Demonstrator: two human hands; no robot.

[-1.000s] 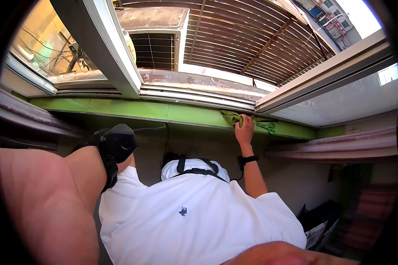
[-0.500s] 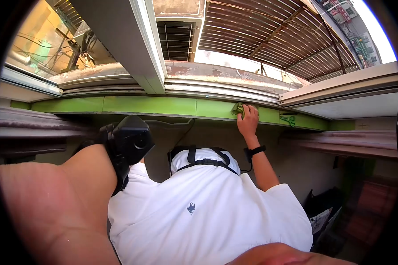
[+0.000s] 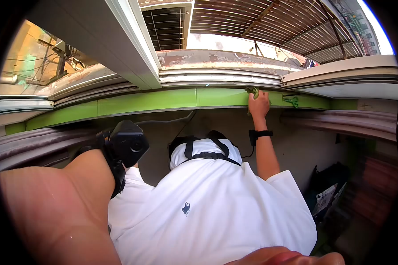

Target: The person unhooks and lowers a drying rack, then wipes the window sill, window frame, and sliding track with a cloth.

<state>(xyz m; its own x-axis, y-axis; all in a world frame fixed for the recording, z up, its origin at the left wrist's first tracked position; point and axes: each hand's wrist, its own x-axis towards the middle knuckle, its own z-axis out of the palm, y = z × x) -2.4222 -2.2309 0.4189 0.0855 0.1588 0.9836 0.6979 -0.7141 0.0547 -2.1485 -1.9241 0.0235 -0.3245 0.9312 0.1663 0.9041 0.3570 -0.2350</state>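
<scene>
My right hand [image 3: 258,105] is closed round a crumpled green cloth [image 3: 253,92] on the light green window sill [image 3: 150,100], near the window track. Just right of this hand, green-handled scissors [image 3: 292,101] lie on the sill. My left hand [image 3: 44,194] is raised very close to the camera at the lower left. Only its palm side and wrist show there, and its fingers are out of sight. A black device [image 3: 129,143] is strapped to the left wrist.
An upright window frame [image 3: 132,48] stands left of centre, with another sash [image 3: 340,77] on the right. Outside are a slatted metal awning [image 3: 234,20] and a ledge [image 3: 221,62]. Curtains [image 3: 340,123] hang at both sides. A grey cable [image 3: 168,120] runs below the sill.
My right hand and the cloth shifted left along the sill, away from the scissors, then slightly back right. The camera view has turned. My left hand stays near the camera.
</scene>
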